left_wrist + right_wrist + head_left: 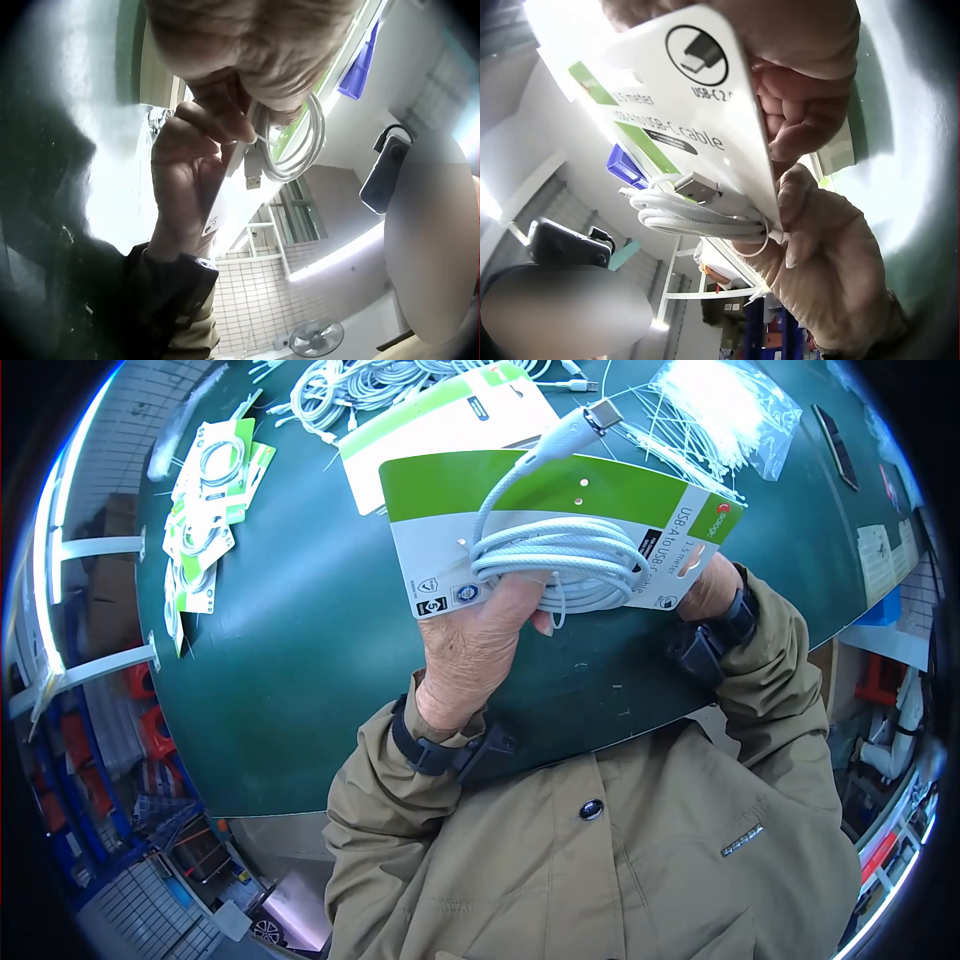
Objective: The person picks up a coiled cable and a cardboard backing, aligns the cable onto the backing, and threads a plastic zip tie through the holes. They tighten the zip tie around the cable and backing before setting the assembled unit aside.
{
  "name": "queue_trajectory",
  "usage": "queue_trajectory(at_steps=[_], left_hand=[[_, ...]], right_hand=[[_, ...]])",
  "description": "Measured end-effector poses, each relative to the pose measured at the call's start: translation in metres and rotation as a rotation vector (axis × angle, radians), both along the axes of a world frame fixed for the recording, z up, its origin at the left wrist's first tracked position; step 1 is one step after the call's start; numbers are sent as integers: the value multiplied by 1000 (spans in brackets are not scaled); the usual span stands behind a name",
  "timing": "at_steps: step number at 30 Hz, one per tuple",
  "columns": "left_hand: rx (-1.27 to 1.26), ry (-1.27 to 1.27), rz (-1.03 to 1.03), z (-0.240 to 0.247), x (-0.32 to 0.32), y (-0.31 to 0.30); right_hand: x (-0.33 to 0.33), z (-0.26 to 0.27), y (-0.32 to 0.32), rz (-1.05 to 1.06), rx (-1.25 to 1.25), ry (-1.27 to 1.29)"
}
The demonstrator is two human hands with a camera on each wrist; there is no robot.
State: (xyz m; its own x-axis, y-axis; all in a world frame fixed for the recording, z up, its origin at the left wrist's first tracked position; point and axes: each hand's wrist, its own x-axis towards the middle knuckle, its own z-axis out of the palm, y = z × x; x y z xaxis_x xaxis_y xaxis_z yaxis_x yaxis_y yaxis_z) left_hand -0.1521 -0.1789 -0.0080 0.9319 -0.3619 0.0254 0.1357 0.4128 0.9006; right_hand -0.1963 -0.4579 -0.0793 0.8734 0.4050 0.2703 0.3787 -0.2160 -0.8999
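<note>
A white-and-green packaging card (640, 500), printed for a USB-A to USB-C cable, is held up over the table. On its front lies a coiled pale braided USB cable (560, 550), one plug (590, 425) sticking up past the top edge. My left hand (470, 650) grips coil and card at the lower edge, thumb in front. A thin white tie (759, 251) loops out below the coil, by the left fingertips. My right hand (712, 590) holds the card's right end, its fingers curled behind it in the right wrist view.
More cards with cables (205, 510) lie at the table's left. Loose white cables (340, 390) and another card (440, 425) are at the back. A bag of white cable ties (710, 415) and a dark flat object (835, 445) lie back right on the green table (270, 710).
</note>
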Motion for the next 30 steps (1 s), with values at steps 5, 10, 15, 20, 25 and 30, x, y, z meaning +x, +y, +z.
queue_trajectory(at_steps=[5, 10, 15, 20, 25, 30], left_hand=[[72, 64, -52, 7, -6, -1], [50, 121, -76, 4, -3, 0], [-18, 155, -77, 6, -6, -4], [9, 172, -151, -2, -2, 6], [81, 100, -151, 12, 1, 1], [102, -58, -195, 1, 8, -1]], right_hand=[[9, 20, 19, 20, -40, -30], [18, 36, 36, 53, -65, -20], [19, 41, 39, 85, -91, -4], [20, 41, 41, 90, -85, 15], [20, 39, 42, 74, -66, 18], [17, 35, 43, 51, -45, 16]])
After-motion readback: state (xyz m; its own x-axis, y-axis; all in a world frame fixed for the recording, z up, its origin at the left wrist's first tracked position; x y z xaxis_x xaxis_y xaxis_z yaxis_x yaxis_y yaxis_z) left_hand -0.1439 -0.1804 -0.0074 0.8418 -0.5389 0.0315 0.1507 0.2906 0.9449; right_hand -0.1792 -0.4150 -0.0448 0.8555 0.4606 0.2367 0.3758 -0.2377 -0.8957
